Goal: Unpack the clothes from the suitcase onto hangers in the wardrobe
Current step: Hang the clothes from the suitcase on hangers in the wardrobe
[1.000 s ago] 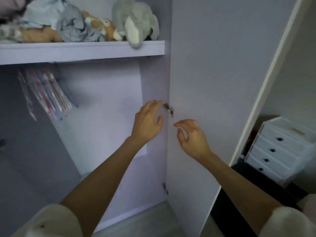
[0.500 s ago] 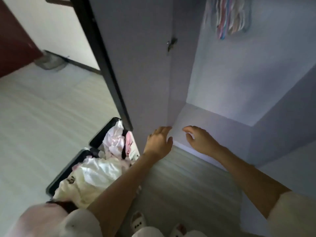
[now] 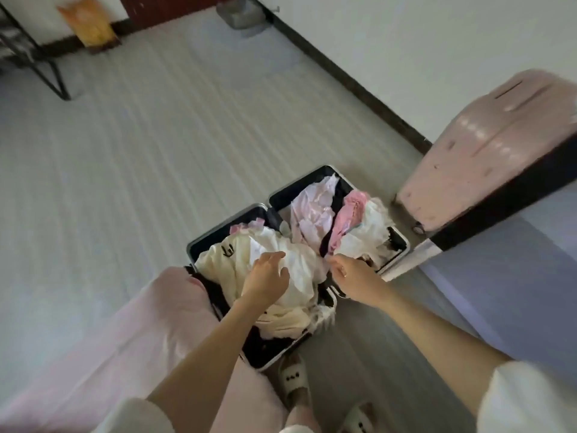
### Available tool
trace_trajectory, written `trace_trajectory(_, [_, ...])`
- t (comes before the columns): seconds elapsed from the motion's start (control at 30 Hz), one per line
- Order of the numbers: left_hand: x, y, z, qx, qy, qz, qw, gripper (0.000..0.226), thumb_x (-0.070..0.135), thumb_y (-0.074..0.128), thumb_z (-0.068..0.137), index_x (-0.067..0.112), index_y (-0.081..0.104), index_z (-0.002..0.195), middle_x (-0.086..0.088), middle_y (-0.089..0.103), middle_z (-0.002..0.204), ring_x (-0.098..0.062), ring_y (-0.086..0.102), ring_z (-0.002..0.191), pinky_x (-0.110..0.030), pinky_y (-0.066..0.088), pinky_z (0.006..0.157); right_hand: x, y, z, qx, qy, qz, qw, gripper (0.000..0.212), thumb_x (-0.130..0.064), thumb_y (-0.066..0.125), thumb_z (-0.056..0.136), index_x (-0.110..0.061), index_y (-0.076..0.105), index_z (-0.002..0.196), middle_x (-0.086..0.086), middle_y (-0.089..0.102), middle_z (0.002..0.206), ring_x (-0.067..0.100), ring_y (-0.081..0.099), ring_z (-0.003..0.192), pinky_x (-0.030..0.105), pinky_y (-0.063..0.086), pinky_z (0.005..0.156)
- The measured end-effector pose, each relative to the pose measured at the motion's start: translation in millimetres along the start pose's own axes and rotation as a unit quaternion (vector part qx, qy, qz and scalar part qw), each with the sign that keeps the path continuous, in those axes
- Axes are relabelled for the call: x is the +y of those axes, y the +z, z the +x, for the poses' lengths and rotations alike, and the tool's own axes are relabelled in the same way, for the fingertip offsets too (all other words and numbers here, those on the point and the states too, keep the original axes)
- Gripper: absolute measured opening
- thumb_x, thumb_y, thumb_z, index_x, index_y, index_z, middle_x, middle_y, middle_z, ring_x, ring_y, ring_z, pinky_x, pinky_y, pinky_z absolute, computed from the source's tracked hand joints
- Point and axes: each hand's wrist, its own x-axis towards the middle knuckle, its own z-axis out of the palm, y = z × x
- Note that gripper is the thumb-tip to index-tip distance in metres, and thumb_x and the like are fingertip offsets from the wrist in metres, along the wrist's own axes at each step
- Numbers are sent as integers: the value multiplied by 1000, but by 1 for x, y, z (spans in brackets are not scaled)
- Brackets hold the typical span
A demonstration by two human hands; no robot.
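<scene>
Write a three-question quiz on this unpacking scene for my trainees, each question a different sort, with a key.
1. True or false: the open black suitcase on the floor is empty.
2. Which stands right of it? A) closed pink hard-shell suitcase B) green bucket C) wooden chair
3. Fill in: the left hand reaches over the crumpled cream and white clothes in the ____ half of the case; the right hand is at their edge.

Key: 1 false; 2 A; 3 nearer.

No readable text, label, brand or number shows anywhere.
</scene>
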Motion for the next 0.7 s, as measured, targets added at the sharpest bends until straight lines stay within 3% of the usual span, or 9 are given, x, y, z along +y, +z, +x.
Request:
trace_trajectory(0.1, [-38, 7, 45, -11, -30, -4, 999, 48, 21, 40, 96, 15, 32, 142, -8, 32, 146, -24, 35, 133, -36, 35, 107, 6, 30, 60, -9, 15, 25, 1000, 38, -17, 35, 98, -11, 41, 135, 12, 56, 127, 25, 56, 112, 34, 44, 95])
trace_trajectory(0.27, [-102, 63, 130, -18, -61, 7, 998, 53, 19, 39, 95, 19, 23, 145, -5, 23, 150, -24, 31, 134, -37, 40, 100, 53, 95, 163, -10, 50, 38, 998, 39, -11, 36, 97, -8, 39, 135, 13, 51, 133, 23, 47, 124, 31, 40, 98])
trace_trajectory(0.4, [-159, 144, 212, -32, -92, 23, 995, 63, 19, 41, 94, 24, 9, 148, -3, 5, 155, -26, 10, 142, -39, 33, 106, 127, 166, 249, -39, 88, 27, 995, 43, -12, 38, 96, -10, 34, 139, 12, 45, 138, 26, 45, 125, 34, 39, 98])
trace_trajectory(0.53, [-200, 214, 276, -40, -62, 159, 984, 80, 31, 47, 93, 31, -12, 147, -4, -19, 155, -31, -16, 143, -50, 11, 115, 190, 220, 304, -69, 126, 16, 989, 59, -26, 46, 94, -12, 20, 145, 11, 35, 144, 28, 35, 132, 39, 35, 106])
trace_trajectory(0.6, [-215, 242, 301, -47, -57, 214, 974, 87, 35, 49, 92, 33, -20, 144, -7, -26, 153, -33, -21, 141, -50, 7, 115, 215, 244, 326, -102, 160, 43, 981, 73, -35, 53, 91, -10, 14, 147, 9, 26, 150, 25, 29, 137, 34, 31, 108])
trace_trajectory(0.67, [-228, 260, 320, -40, -69, 241, 967, 82, 29, 51, 92, 32, -10, 147, -9, -15, 155, -33, -11, 143, -45, 13, 114, 228, 267, 342, -135, 229, 121, 956, 85, -42, 59, 86, -9, 11, 148, 6, 27, 151, 24, 30, 137, 30, 31, 105])
trace_trajectory(0.7, [-234, 264, 326, -31, -78, 231, 969, 70, 23, 50, 92, 28, 7, 147, -9, 3, 154, -32, 3, 143, -41, 21, 111, 232, 278, 347, -130, 259, 158, 944, 85, -41, 62, 83, -9, 14, 146, 5, 34, 147, 24, 36, 133, 28, 34, 101])
